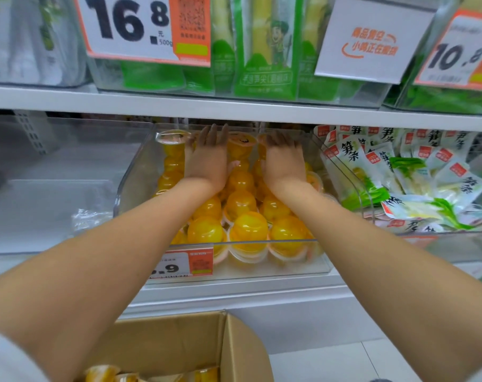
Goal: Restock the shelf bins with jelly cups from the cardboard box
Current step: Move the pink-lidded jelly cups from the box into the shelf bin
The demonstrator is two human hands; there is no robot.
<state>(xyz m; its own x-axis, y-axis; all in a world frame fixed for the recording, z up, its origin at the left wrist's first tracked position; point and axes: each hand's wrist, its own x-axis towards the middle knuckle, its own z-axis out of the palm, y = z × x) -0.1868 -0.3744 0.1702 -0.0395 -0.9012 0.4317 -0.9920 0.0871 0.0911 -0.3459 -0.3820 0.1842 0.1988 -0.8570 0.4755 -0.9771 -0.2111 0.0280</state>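
Nearest, at the bottom edge: open cardboard box (179, 343), a few jelly cups (102, 374) lying inside near its lower rim. Above the box, both bare forearms stretched forward and upward, roughly parallel, wrists close together, passing over the front rim of the clear bin (132, 188) on the lower shelf. Inside that bin, packed cups (206, 230) of orange-yellow jelly, mostly rounded end up in rows, some stacked higher at the back left. Left hand (206, 161) palm down on the rear cups, fingers straight and spread, pointing at the back wall; flat, grasping nothing. Right hand (285, 164) just beside it, palm likewise down over the cups, fingers foreshortened and dim under the shelf edge; cannot tell whether laid flat or curled on a cup. On the bin's front, an orange-and-white price tag (184, 264). To the right, a neighbouring bin of white-and-green packets (416, 172). Farther up, the white shelf board (234, 108), then green pouches (264, 51) beside a large price sign (129, 26) reading 16.8.
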